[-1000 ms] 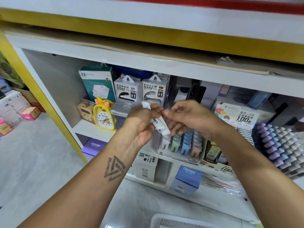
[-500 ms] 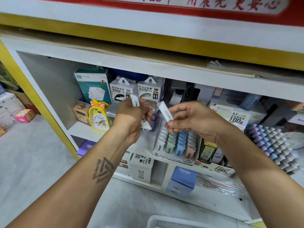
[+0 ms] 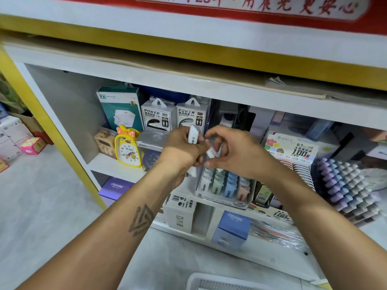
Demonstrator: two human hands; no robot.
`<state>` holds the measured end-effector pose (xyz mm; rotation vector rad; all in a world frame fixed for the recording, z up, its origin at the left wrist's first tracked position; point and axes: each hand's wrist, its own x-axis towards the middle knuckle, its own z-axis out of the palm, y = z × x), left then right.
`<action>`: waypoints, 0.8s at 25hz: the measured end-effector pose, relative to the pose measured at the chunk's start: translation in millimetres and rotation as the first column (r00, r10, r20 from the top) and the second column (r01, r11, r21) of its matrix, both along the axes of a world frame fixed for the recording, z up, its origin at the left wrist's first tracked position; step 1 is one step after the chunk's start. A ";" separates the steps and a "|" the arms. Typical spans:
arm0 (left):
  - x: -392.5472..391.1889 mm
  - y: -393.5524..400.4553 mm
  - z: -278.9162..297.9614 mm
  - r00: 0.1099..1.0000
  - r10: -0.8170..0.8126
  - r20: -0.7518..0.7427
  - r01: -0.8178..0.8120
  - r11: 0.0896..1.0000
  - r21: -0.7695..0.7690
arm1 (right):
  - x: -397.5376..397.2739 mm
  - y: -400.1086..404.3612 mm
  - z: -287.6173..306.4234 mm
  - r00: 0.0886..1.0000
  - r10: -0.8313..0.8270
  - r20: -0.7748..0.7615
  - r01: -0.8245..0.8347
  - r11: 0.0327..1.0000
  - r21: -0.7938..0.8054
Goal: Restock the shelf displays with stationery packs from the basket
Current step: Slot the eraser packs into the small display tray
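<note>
The step in hand looks like feeding small white packs one at a time into the display tray (image 3: 225,190) of pastel packs that sits on the middle shelf, and doing it well likely means keeping the spare packs steady in one hand while the other lifts a single pack clear, turns it upright to match the rows, and lowers it into the white column at the tray's left end without knocking the neighbours. Just above the tray's left end, the left hand (image 3: 182,152) has its fingers curled round a bunch of white packs (image 3: 193,136), whose top pokes up past the knuckles and whose lower end shows below the palm. Directly above the tray, the right hand (image 3: 232,151) pinches a single white pack (image 3: 212,153) between thumb and bent forefinger; it lies tilted, its upper end hidden behind the fingertips and its printed face turned to the camera. The two hands touch or nearly touch over that pack, so a clean separation seems wise before lowering. Well below the tray, at the bottom edge of the view, the rim of the white basket (image 3: 195,278) shows.
</note>
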<state>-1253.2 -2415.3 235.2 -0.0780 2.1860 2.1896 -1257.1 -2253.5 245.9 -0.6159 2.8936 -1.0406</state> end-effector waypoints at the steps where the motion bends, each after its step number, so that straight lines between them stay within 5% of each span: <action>1: 1.3 1.6 0.6 0.999 -0.032 0.005 0.032 0.999 0.018 | -1.3 -1.0 -2.3 1.000 0.024 -0.016 -0.024 1.000 0.008; 10: -3.5 -18.0 12.0 0.944 -0.064 0.324 -0.025 0.965 0.262 | -18.4 10.3 -17.4 0.974 -0.218 -0.061 0.215 0.975 -0.052; 16: -0.6 -22.4 9.1 0.938 -0.118 0.326 0.044 0.973 0.227 | -24.1 6.1 -31.5 0.937 -0.240 -0.252 0.252 0.968 0.016; 20: 1.0 -20.7 6.7 0.944 -0.120 0.306 0.054 0.975 0.215 | -24.0 3.8 -40.8 0.948 -0.217 -0.232 0.248 0.962 0.113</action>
